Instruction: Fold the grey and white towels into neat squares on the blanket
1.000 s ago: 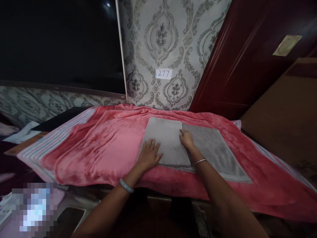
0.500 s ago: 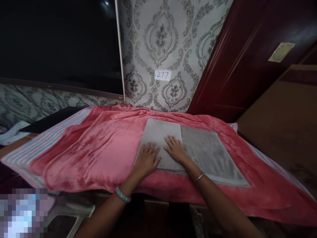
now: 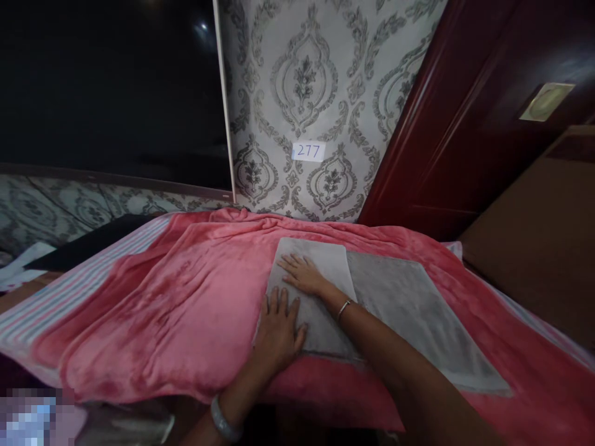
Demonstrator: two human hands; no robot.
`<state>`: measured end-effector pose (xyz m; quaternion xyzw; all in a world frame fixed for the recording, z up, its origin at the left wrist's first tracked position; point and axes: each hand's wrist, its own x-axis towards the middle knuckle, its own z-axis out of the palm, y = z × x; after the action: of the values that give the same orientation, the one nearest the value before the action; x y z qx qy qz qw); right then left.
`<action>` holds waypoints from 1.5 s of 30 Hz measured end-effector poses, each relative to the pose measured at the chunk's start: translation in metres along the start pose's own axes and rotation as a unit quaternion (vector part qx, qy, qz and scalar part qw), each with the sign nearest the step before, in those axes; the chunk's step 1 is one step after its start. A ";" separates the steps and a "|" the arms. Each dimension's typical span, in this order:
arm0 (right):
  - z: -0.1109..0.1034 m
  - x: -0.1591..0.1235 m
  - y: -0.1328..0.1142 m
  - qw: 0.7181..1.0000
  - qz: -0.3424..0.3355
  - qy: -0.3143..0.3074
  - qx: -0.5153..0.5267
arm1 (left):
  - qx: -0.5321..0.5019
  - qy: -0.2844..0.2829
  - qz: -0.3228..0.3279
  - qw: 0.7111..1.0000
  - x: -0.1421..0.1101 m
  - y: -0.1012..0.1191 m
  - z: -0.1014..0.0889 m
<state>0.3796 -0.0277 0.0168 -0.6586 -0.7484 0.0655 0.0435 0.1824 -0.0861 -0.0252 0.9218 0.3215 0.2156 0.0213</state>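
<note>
A grey towel (image 3: 400,297) lies on a pink fleece blanket (image 3: 209,303), its left part folded over into a lighter flap (image 3: 325,257). My left hand (image 3: 279,325) rests flat with fingers spread near the flap's left edge, touching the cloth. Farther back, my right hand (image 3: 302,272) lies palm down on the same flap, fingers apart and pointing left. Neither hand grips anything. The towel's right part stretches out flat beyond my right forearm.
A striped sheet (image 3: 88,272) shows under the blanket at the left. Behind stand a large dark screen (image 3: 111,87), patterned wallpaper with a paper marked 277 (image 3: 308,151), and a dark red door (image 3: 465,111). A brown board-like surface (image 3: 534,241) is at the right.
My right hand has slid left and back across the folded flap. My left hand stays at the flap's left edge. The view has shifted slightly, bringing the blanket lower in the picture.
</note>
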 end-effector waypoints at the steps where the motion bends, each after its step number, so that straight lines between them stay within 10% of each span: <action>1: 0.002 0.006 0.005 1.000 -0.005 -0.002 -0.001 | 0.001 0.002 0.001 1.000 0.000 -0.001 0.002; 14: -0.010 0.050 0.072 0.994 0.110 0.010 0.005 | 0.010 0.027 0.029 0.999 -0.007 -0.008 0.018; 25: -0.013 0.050 0.067 0.990 0.136 0.022 -0.012 | 0.016 0.021 0.035 0.999 -0.002 -0.009 0.011; 37: -0.009 -0.035 0.106 0.975 0.216 0.045 0.003 | 0.047 0.040 0.063 0.996 0.004 -0.009 0.004; 45: -0.002 -0.040 0.120 0.971 0.224 0.077 0.033 | 0.041 0.020 0.062 0.997 0.007 -0.007 -0.002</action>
<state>0.5027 -0.0526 0.0005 -0.8108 -0.5735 0.0475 0.1069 0.1825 -0.0771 -0.0224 0.9354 0.2730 0.2216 -0.0368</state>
